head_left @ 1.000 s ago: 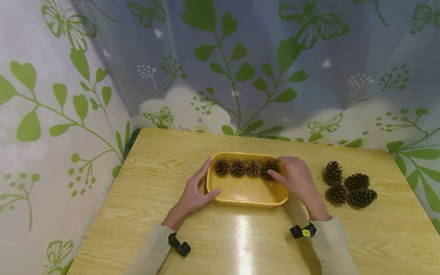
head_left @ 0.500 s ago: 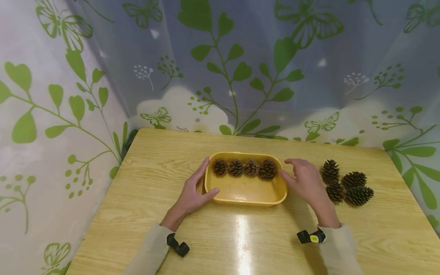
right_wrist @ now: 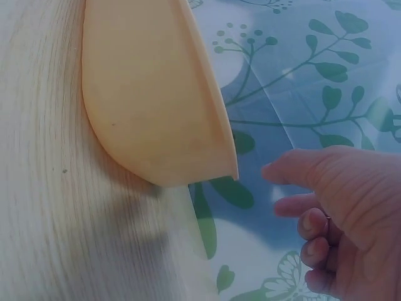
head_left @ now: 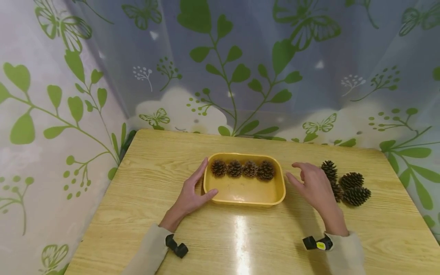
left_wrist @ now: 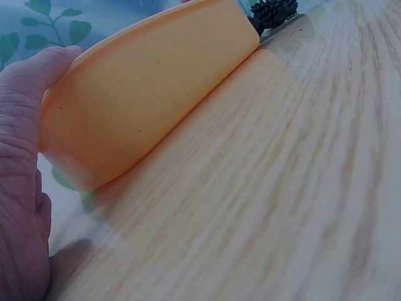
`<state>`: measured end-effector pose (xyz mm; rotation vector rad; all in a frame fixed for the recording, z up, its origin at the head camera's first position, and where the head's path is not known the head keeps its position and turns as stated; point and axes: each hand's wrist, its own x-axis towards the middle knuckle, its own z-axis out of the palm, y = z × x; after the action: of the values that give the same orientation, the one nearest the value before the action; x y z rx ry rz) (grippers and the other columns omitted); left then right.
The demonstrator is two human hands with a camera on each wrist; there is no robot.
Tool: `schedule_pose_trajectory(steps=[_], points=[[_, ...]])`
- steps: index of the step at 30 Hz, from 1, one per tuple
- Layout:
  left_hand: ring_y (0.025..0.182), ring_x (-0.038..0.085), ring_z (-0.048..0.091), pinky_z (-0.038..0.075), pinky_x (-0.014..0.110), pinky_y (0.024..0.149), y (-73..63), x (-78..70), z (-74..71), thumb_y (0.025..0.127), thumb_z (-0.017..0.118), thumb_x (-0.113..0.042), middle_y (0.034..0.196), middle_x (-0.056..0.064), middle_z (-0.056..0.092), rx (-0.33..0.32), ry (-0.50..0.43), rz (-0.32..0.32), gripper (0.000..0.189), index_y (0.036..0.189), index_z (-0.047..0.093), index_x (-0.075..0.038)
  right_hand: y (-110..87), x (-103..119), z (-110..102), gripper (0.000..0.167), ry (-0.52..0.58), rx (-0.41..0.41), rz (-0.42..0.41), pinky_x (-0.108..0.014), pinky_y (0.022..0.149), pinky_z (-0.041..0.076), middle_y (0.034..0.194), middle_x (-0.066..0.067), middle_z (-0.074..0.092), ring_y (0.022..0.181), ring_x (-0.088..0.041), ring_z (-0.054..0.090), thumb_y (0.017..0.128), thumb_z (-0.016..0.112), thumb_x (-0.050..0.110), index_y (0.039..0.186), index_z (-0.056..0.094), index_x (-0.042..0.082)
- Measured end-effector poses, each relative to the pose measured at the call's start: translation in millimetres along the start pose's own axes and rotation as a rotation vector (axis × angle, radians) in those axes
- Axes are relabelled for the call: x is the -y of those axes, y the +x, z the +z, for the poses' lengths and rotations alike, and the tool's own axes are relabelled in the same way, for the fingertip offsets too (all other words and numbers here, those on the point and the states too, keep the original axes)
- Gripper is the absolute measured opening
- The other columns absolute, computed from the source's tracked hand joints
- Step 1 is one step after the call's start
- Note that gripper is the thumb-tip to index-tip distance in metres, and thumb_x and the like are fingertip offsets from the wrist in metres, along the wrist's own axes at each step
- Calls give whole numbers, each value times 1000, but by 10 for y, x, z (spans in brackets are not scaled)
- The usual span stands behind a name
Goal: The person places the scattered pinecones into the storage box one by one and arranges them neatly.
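A yellow plastic box (head_left: 240, 201) stands on the table with several brown pine cones (head_left: 250, 169) in a row along its far inner side. My left hand (head_left: 192, 193) holds the box's left end, fingers along the outside and thumb over the front corner of the rim. In the left wrist view the thumb tip (left_wrist: 70, 52) lies on the rim. My right hand (head_left: 314, 187) hovers just right of the box, apart from it and holding nothing. Its index finger and thumb reach toward the box with a gap between them; the right wrist view shows the other fingers bent.
Several darker pine cones (head_left: 356, 195) lie in a cluster on the table right of my right hand, which partly covers them. The wooden table (head_left: 172, 152) meets leaf-patterned cloth (head_left: 220, 76) at the back and left side.
My right hand has let go of the rightmost pine cone in the box and moved right, out past the box's end. My left hand has kept its place.
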<state>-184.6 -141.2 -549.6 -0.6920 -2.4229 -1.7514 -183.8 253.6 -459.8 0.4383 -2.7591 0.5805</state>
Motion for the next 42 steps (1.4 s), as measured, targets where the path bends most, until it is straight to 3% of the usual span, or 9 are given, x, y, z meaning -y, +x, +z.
schedule_pose_trajectory(steps=[15,23,30,42], points=[[159,21,20,21,34,128,-1,46,12,92,81,-25,173,-3,20,0,-12,8,98,168,21,-21,-203,-85,-119,37,-27,-9,24,-26,46,33,71,-3,58,51,-10,39,94,80,23,121,72,-1],[159,20,21,21,35,128,-7,32,6,92,81,-28,174,-2,20,0,0,5,98,169,21,-20,-299,-140,-177,43,-64,15,72,-27,46,32,71,-3,57,53,-12,41,93,80,25,125,70,-3],[159,20,21,21,38,128,-1,16,9,92,81,-29,174,-2,21,1,1,1,98,168,21,-21,-377,-217,-219,44,-76,-11,59,-26,43,31,66,-1,56,50,-10,39,90,83,23,122,71,-5],[159,18,21,21,39,129,1,14,10,91,82,-28,173,-5,21,-2,-12,-11,99,168,21,-22,-551,-370,-265,51,-109,13,114,-26,43,21,56,4,39,45,-11,27,91,83,26,126,69,-8]])
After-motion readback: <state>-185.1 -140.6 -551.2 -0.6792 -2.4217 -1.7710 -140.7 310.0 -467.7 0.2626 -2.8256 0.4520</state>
